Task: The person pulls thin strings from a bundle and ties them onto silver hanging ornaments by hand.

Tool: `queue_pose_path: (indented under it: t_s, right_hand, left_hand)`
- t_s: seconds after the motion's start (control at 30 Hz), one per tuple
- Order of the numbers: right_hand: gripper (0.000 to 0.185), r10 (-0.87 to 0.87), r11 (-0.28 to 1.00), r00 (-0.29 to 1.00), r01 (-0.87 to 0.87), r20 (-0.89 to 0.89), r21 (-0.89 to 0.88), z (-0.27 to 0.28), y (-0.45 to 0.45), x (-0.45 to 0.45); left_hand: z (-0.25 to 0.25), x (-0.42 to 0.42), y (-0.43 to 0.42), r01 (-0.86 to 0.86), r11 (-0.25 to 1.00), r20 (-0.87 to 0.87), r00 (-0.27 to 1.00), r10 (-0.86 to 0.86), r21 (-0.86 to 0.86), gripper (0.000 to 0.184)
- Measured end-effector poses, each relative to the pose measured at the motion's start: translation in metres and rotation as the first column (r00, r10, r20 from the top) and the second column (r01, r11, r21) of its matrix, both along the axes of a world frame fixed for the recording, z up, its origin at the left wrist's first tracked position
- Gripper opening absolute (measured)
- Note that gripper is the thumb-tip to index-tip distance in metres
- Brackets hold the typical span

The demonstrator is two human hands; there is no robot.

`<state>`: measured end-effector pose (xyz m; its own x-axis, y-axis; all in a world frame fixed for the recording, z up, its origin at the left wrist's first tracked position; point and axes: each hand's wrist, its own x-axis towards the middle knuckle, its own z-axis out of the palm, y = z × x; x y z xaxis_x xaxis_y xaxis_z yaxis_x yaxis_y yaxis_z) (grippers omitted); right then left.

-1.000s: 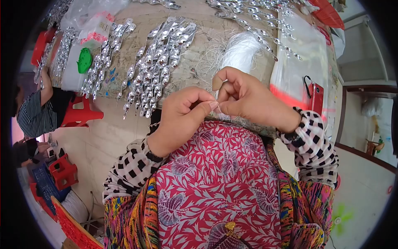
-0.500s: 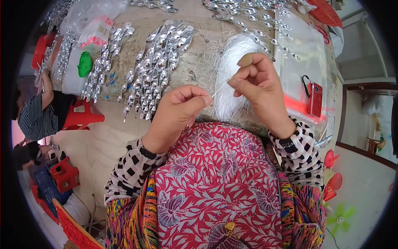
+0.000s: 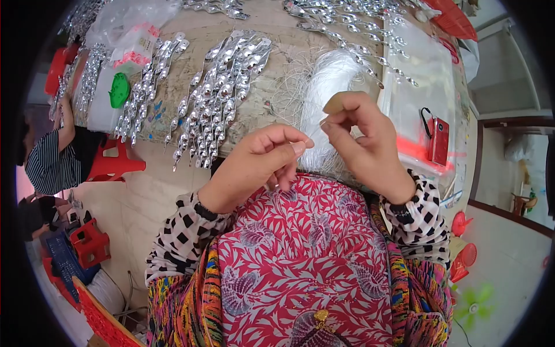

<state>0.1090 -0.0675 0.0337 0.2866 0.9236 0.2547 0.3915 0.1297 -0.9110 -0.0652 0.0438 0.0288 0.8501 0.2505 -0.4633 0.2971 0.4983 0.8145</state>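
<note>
My left hand [image 3: 254, 165] is closed in a pinch of thumb and forefinger, with a thin pale thread just visible at the tips. To its right, my right hand [image 3: 367, 144] pinches at the near side of the white thread bundle [image 3: 326, 87]; a bit of pale thread shows at its fingertips. The two hands are a short distance apart, above the table edge. The bundle lies on the table [image 3: 272, 75], its lower part partly behind my right hand. Silver twisted strips [image 3: 222, 92] hang over the edge left of my left hand.
More silver strips [image 3: 347, 23] lie at the back. A red phone [image 3: 439, 141] rests on clear plastic bags [image 3: 413, 87] at the right. A green object [image 3: 119, 90] lies left. Another person [image 3: 52, 159] sits at far left near a red stool [image 3: 115, 162].
Since a second ago my hands have drawn apart. During the last half second my right hand has come down toward me, and my left hand has shifted slightly right.
</note>
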Motion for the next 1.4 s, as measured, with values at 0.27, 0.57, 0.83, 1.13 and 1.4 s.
queue_pose_path:
  t_s: [0.27, 0.57, 0.83, 1.13, 1.4]
  right_hand:
    - [0.02, 0.086, 0.992, 0.891, -0.118, 0.446, 0.045, 0.01, -0.003, 0.007]
    - [0.023, 0.036, 0.994, 0.716, -0.101, 0.698, 0.051, 0.014, -0.009, 0.009]
    - [0.018, -0.385, 0.921, 0.92, 0.388, -0.076, 0.042, -0.019, 0.002, 0.059]
    - [0.018, -0.246, 0.96, 0.897, 0.277, -0.367, 0.034, 0.002, 0.007, 0.031]
    - [0.012, -0.169, 0.956, 0.883, 0.254, -0.439, 0.143, 0.01, 0.01, 0.044]
  left_hand:
    - [-0.002, 0.001, 0.003, -0.031, 0.99, 0.043, 0.998, 0.038, -0.14, 0.02]
    - [0.0, 0.0, -0.002, -0.16, 0.974, 0.014, 0.986, 0.164, -0.159, 0.004]
    - [-0.002, -0.009, -0.005, -0.145, 0.98, 0.009, 0.989, 0.148, -0.136, 0.002]
    - [-0.014, -0.015, -0.009, -0.067, 0.992, 0.094, 0.993, 0.078, -0.107, 0.008]
    - [-0.027, -0.04, -0.001, 0.057, 0.936, 0.064, 0.994, -0.085, 0.347, 0.024]
